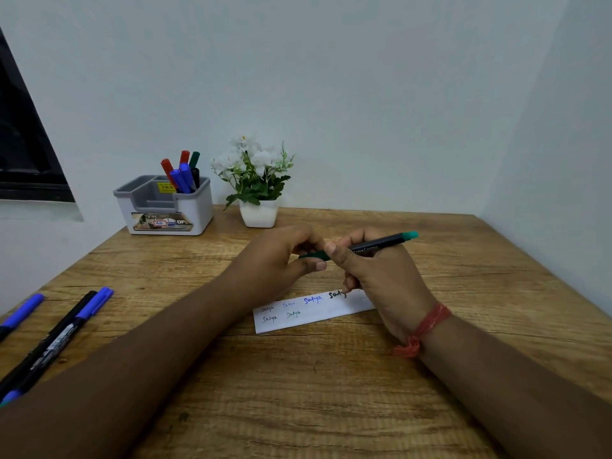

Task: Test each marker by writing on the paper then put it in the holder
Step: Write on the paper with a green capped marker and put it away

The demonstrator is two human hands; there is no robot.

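Two hands' grip pinching green marker (pixel 374 247), wooden table (pixel 331 392), white walls (pixel 364 94)

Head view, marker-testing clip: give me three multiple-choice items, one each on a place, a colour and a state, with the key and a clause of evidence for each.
1. Where does the holder stand?
A. far left of the table, left of the flower pot
B. on the paper
C. at the near right edge

2. What colour is the end of the marker in the hands?
A. red
B. teal green
C. yellow

3. What is the left hand doing?
A. lying flat on the table
B. reaching into the holder
C. pinching the marker's cap end

Key: 1 A, it stands beside the pot by the wall. 2 B, the tip past the right hand is teal. 3 C, its fingers close on the green end above the paper.
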